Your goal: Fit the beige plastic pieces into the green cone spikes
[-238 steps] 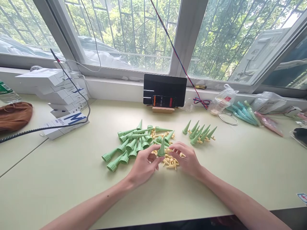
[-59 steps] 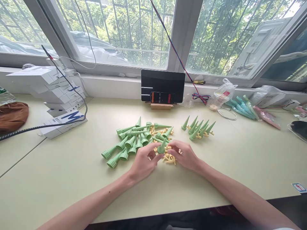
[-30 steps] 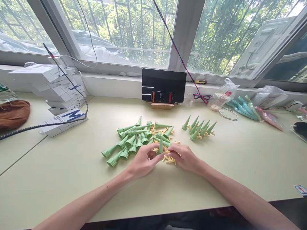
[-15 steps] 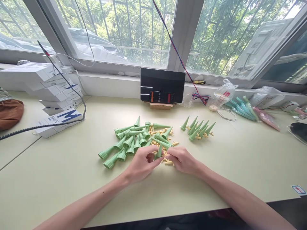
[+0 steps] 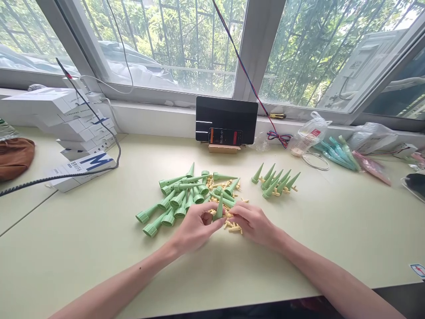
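Between the thumb and fingers of my left hand (image 5: 196, 223) a green cone-shaped plastic spike (image 5: 219, 208) stands point up. My right hand (image 5: 254, 223) is close beside it on the right, fingers curled and pinched at the spike's lower side; whatever they grip is hidden. Small yellow plastic pieces (image 5: 234, 228) lie under and behind the fingertips. Left of and beyond my hands spreads a heap of loose green spikes (image 5: 179, 197), several with their hollow ends facing me. At the right, a group of green spikes with yellow pieces in their sides (image 5: 280, 181) stands upright.
A phone showing a timer (image 5: 226, 136) leans on a black tablet (image 5: 227, 115) at the back. White boxes (image 5: 83, 128) are stacked left, with a black cable (image 5: 66, 175) across them. Plastic bags (image 5: 307, 135) and a red-blue wire bundle (image 5: 279, 138) lie back right.
My right hand's fingertips have drawn slightly away from the spike and loosened a little. The left hand keeps the spike, now more upright. The view has shifted slightly.
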Motion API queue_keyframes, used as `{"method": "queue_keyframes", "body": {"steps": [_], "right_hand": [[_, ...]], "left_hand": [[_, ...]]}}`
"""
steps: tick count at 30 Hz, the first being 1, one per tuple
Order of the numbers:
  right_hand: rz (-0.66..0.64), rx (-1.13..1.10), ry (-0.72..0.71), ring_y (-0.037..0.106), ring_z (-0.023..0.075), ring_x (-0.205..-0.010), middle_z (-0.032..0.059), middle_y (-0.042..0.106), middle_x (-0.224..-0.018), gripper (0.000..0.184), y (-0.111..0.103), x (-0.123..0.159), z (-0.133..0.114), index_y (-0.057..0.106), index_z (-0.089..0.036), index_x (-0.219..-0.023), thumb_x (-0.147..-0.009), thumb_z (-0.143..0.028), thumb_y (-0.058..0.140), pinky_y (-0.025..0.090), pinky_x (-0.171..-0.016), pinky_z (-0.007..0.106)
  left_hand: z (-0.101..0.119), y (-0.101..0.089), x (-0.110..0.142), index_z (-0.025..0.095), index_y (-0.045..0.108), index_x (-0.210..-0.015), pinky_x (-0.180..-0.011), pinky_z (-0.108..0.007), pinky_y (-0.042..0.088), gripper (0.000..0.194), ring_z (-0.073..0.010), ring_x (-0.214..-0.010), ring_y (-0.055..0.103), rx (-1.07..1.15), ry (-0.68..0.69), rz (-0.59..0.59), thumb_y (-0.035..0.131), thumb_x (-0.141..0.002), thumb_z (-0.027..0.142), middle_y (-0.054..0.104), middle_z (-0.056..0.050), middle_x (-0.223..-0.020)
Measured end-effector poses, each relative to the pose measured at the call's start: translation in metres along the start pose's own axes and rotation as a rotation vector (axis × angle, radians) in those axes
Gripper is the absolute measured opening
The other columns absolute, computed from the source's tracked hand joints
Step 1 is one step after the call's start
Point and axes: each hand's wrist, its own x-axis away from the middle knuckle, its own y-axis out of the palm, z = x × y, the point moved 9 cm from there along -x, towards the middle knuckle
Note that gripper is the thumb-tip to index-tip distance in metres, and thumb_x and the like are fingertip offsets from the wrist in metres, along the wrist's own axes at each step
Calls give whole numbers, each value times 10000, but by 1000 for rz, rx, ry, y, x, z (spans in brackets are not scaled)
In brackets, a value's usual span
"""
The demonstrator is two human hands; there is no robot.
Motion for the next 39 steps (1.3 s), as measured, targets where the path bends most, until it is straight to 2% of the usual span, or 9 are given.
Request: {"method": "queue_keyframes", "body": {"steps": [8,14,19,21,25,31,37,39], "right_hand": [[-63,36,-17,348,133,-566,12,458,-704,267,6,0,-4,477,-207,-827,-1036,-271,323,298,-530,253],[-84,27,-8,287,124,-571,-8,419,-666,310,10,0,-4,368,-206,-740,-1034,-258,285,265,-529,253],[-96,10,34,330,115,-571,-6,473,-683,296,10,1,2,438,-194,-766,-1035,-261,335,287,-539,246],[-74,0,55,388,116,-592,5,522,-726,243,7,1,4,506,-188,-835,-1029,-276,390,325,-561,240],[-28,-5,47,425,118,-620,25,551,-809,147,3,0,4,553,-191,-942,-1011,-269,450,359,-580,236],[-78,33,-19,320,116,-587,8,458,-752,206,7,2,-2,513,-190,-874,-1020,-213,370,298,-545,238],[-107,21,-19,287,115,-588,-1,441,-717,244,9,1,-3,434,-192,-801,-1025,-213,339,268,-544,242],[-105,16,-20,277,115,-588,-8,426,-704,256,10,1,-3,401,-197,-777,-1024,-223,337,261,-544,243]], "left_hand": [[2,3,2,159,662,-858,-463,-235,169,175,-78,-514,216,-74,44,4,621,-885,327,331,64,-572],[14,2,4,150,639,-791,-477,-217,220,154,-68,-519,258,-131,127,27,603,-885,265,381,54,-612],[13,1,2,153,653,-831,-467,-218,211,139,-68,-514,249,-106,113,26,603,-888,269,414,52,-618],[9,-2,1,155,659,-838,-466,-226,190,139,-72,-512,233,-95,82,40,621,-880,282,377,61,-584],[1,-2,0,156,662,-871,-463,-230,185,169,-73,-521,235,-13,26,23,628,-884,322,415,48,-621],[-4,2,2,143,662,-878,-467,-235,173,213,-73,-523,228,-12,11,6,628,-886,352,418,43,-612],[7,1,2,148,636,-783,-470,-223,189,171,-73,-522,224,-83,83,22,612,-886,281,335,61,-577],[14,1,2,157,645,-795,-467,-214,207,121,-71,-517,238,-99,134,29,608,-882,232,358,62,-581]]}}
